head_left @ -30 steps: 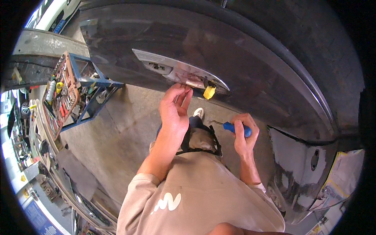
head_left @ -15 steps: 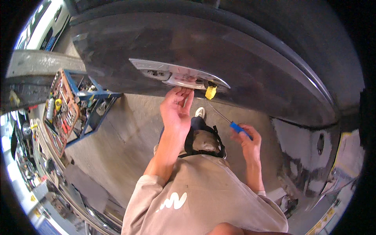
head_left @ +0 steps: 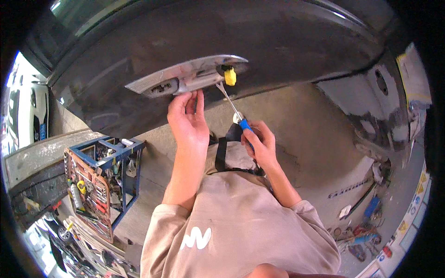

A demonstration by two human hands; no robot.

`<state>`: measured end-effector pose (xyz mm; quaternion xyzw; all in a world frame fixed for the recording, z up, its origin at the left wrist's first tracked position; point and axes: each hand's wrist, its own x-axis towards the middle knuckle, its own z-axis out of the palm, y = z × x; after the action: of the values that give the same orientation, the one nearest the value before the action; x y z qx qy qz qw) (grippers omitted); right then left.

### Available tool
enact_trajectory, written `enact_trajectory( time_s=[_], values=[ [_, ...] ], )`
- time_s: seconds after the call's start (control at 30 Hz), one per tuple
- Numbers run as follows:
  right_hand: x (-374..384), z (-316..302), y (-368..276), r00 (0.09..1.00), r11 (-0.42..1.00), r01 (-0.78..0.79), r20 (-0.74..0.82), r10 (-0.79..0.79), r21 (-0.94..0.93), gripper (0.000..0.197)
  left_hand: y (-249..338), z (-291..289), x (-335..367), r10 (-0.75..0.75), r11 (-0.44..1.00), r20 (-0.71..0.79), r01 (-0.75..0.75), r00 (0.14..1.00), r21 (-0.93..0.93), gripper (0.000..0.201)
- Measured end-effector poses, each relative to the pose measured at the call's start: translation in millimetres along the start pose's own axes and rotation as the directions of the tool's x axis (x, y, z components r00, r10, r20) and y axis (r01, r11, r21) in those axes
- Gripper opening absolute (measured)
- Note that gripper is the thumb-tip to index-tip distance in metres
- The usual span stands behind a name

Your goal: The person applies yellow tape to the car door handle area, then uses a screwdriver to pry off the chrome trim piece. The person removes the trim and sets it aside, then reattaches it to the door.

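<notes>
A silver car door handle (head_left: 197,83) is set in a recess of the dark car panel (head_left: 139,46). My left hand (head_left: 187,116) holds the handle's lower edge, fingers curled up against it and partly hidden. A blue-handled forked pry tool (head_left: 231,103) is in my right hand (head_left: 263,144), fingers wrapped round its grip. Its forked metal tip points up at the handle's underside, beside a yellow piece (head_left: 230,77) at the handle's right end; whether the tip touches cannot be told.
On the left stands a blue tool cart (head_left: 134,180) with an open tool case (head_left: 92,199) on it. A patchy grey and black body panel (head_left: 366,95) is at the right. Loose parts (head_left: 364,236) lie on the floor at the lower right. A white car (head_left: 39,109) is at far left.
My right hand has brought the pry tool up and left, its tip now by the handle. My left hand stays at the handle's lower edge. The whole view has shifted and turned.
</notes>
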<state>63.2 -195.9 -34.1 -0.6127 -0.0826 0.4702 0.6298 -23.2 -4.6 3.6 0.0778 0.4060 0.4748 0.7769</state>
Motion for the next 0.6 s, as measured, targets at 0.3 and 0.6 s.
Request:
enact_trajectory(
  time_s=[0.3,0.6],
  values=[
    [19.5,16.1,44.1,0.985,0.982,0.173,-0.032,-0.171,0.075,0.022,1.6,-2.1,6.6,-0.015,1.000,0.023,0.014,1.000,0.020,0.009],
    [43.1,3.2,54.1,0.984,0.984,0.180,-0.005,-0.180,0.012,0.022,3.1,-2.6,10.0,-0.023,0.999,0.011,0.023,1.000,0.047,0.007]
  ],
)
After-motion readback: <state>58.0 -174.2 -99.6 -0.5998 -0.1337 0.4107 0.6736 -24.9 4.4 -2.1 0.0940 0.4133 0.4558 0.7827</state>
